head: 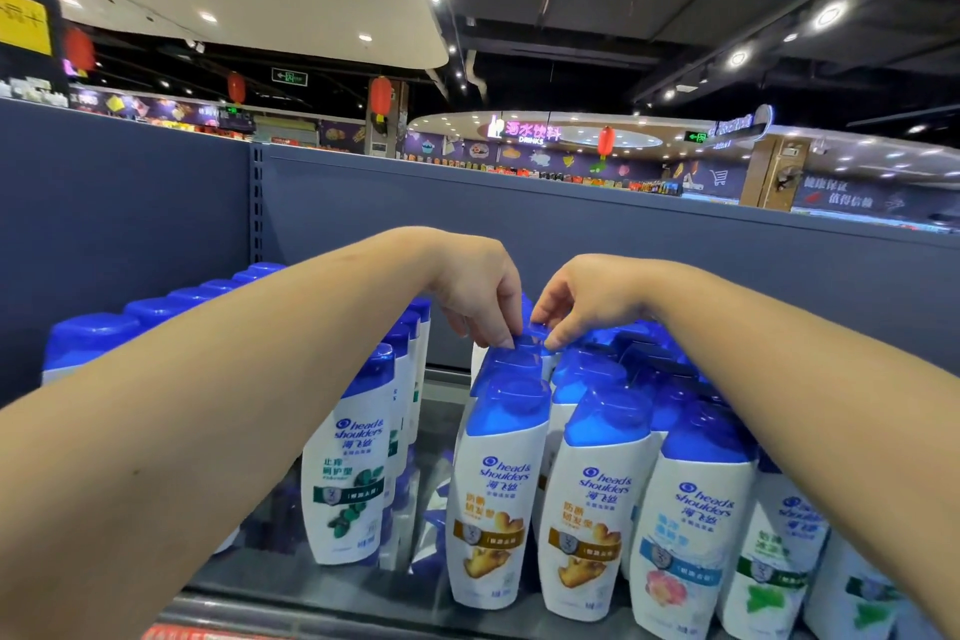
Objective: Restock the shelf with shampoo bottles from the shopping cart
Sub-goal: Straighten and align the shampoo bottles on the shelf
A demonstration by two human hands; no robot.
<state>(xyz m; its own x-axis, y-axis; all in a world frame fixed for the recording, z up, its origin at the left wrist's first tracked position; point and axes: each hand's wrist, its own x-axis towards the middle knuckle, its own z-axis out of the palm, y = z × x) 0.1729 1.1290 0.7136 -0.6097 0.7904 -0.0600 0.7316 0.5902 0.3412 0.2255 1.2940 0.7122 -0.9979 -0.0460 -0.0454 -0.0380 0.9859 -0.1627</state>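
White shampoo bottles with blue caps stand in rows on the top shelf (431, 437). Both of my arms reach over them. My left hand (480, 294) and my right hand (582, 299) pinch the blue cap of one bottle (535, 333) deep in the row behind the front ginger-label bottle (496, 499). Its body is hidden by the bottles in front. A second ginger-label bottle (592, 509) stands to the right, and a green-leaf bottle (353, 473) stands to the left. The shopping cart is out of sight.
A grey back panel (571, 244) rises behind the rows. A gap of bare shelf lies between the green-leaf row and the ginger row. More bottles (691, 530) fill the right side and a row of blue caps (156, 309) runs along the left. Store aisles lie beyond.
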